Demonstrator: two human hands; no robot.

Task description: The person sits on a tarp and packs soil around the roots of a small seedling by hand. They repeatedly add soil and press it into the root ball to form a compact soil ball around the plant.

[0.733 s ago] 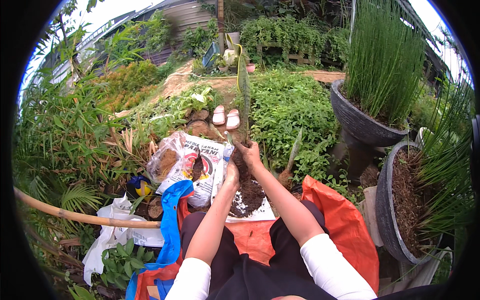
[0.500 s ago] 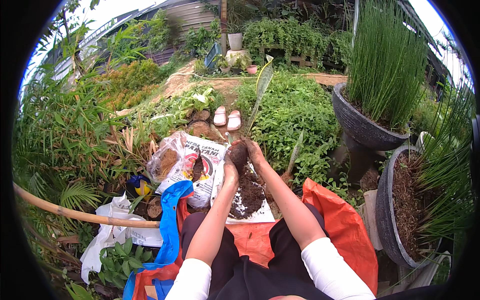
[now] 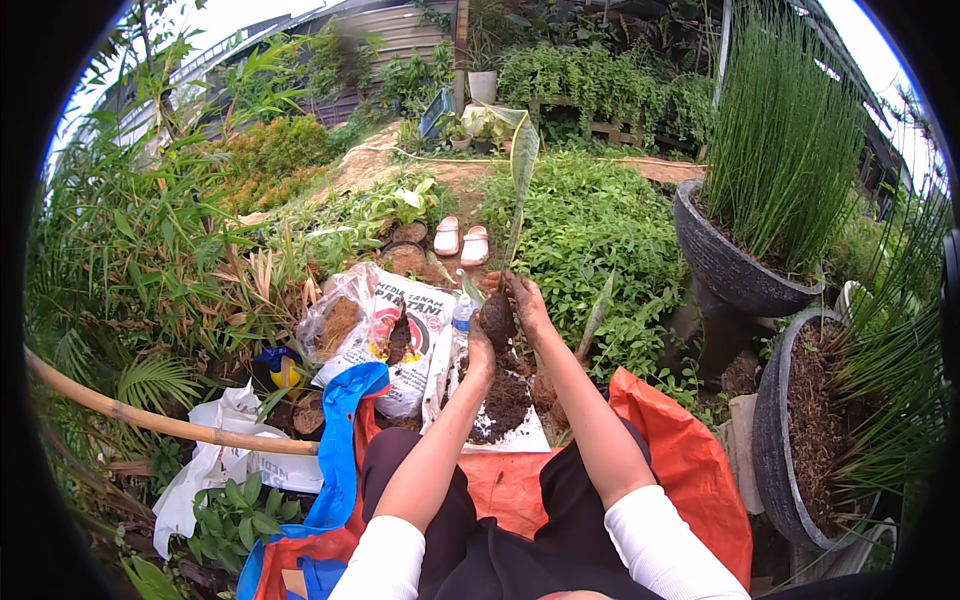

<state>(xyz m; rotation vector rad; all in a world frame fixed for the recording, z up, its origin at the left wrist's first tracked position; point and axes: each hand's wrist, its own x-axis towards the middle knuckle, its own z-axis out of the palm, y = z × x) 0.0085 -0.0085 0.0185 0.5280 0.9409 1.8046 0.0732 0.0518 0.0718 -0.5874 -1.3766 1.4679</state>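
Observation:
A tall snake plant (image 3: pixel 522 165) stands upright between my hands, with a dark, soil-covered root ball (image 3: pixel 499 322) at its base. My left hand (image 3: pixel 481 338) grips the root ball from the lower left. My right hand (image 3: pixel 528 300) is closed around it from the upper right, its fingertips partly behind the plant. Below them, dark soil (image 3: pixel 495 405) lies on a white sheet (image 3: pixel 522 438). A clear bottle (image 3: pixel 462 314) is just left of my hands, beside a printed white sack (image 3: pixel 405 380) with a torn opening. Another snake plant (image 3: pixel 600 310) leans behind my right forearm.
An orange-and-blue tarp (image 3: pixel 680 450) spreads around my legs. A bag of brown material (image 3: pixel 327 340) lies left, above a bamboo pole (image 3: pixel 180 425). Two large dark bowl planters (image 3: pixel 745 270) with reeds are at right. Pale clogs (image 3: pixel 447 236) sit ahead among low greenery.
The plant's leaf and both my hands have shifted right in the view, and the root ball shows more between my fingers. The scene also sits slightly lower, as the view tilts.

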